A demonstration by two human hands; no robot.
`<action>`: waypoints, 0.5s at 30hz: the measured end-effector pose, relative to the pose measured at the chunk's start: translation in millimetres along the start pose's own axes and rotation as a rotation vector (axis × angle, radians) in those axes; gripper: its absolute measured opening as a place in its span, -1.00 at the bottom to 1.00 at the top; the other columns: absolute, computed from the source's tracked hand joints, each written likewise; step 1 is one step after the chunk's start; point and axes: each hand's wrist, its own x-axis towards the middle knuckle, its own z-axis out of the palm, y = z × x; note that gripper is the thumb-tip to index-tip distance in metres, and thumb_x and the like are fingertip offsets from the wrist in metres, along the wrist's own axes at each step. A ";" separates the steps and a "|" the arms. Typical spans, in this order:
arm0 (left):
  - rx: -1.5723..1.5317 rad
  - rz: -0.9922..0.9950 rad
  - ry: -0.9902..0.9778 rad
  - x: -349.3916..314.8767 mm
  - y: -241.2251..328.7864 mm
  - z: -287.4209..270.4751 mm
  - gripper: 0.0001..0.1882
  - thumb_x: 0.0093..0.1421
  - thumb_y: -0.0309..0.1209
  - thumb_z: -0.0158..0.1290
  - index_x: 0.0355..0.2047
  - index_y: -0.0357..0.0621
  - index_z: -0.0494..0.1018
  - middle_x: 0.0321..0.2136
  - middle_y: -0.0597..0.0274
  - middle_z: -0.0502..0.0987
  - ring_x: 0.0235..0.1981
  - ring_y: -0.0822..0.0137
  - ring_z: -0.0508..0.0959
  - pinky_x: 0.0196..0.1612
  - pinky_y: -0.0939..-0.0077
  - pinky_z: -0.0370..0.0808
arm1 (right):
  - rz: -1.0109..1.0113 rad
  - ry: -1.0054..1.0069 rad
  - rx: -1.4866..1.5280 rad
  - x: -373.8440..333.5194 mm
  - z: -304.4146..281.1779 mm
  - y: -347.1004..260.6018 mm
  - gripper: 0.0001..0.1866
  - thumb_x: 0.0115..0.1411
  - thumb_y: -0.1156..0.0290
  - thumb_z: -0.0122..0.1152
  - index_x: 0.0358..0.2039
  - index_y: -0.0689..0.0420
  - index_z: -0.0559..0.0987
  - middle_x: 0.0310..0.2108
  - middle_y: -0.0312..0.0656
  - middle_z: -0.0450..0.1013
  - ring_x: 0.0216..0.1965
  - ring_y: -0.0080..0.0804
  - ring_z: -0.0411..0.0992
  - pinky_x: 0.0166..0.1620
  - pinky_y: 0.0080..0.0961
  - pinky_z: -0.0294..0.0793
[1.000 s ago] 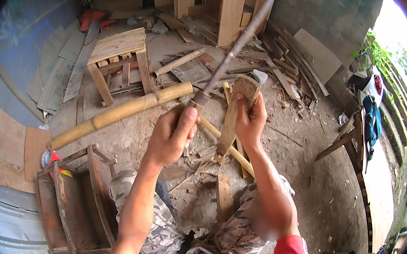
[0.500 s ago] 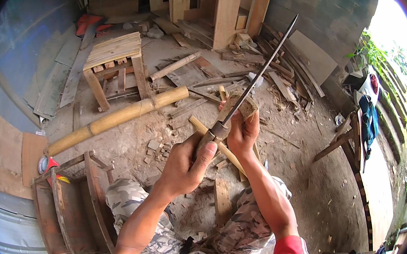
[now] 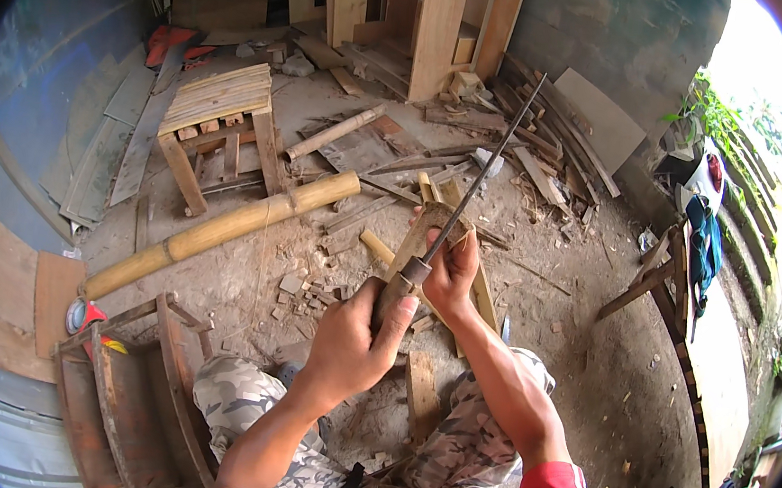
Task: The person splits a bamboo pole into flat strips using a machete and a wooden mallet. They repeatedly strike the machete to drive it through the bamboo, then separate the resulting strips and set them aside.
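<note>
Holding knife (image 3: 484, 173) and bamboo piece (image 3: 417, 240) at mid-frame

Clenches the knife in the left grip (image 3: 357, 339), just below frame centre, pointing the blade (image 3: 516, 124) toward the upper right. Grasps the bamboo piece near frame centre in the right grip (image 3: 451, 273). Crosses it in view with the blade; cannot tell whether touching. Faces a pole (image 3: 221, 233) at left, a slatted stool (image 3: 220, 97) at upper left and wood scraps (image 3: 539, 176) at upper right.

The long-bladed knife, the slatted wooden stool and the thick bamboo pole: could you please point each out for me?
Long-bladed knife (image 3: 487, 168): head view, midway along its blade.
Slatted wooden stool (image 3: 219, 95): head view, on its slatted top.
Thick bamboo pole (image 3: 227, 229): head view, about midway along its length.
</note>
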 end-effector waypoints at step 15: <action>-0.043 -0.007 -0.026 -44.0 -8.6 20.3 -0.68 0.35 -0.20 0.01 -0.26 -0.25 0.33 -0.66 0.06 0.43 -0.65 0.07 0.51 -0.56 0.28 0.39 | -0.230 -0.012 -0.240 -4.0 -9.8 -56.8 -0.64 0.13 0.76 0.23 -0.05 0.35 0.44 -0.19 0.00 0.55 -0.16 -0.37 0.55 -0.10 -0.50 0.53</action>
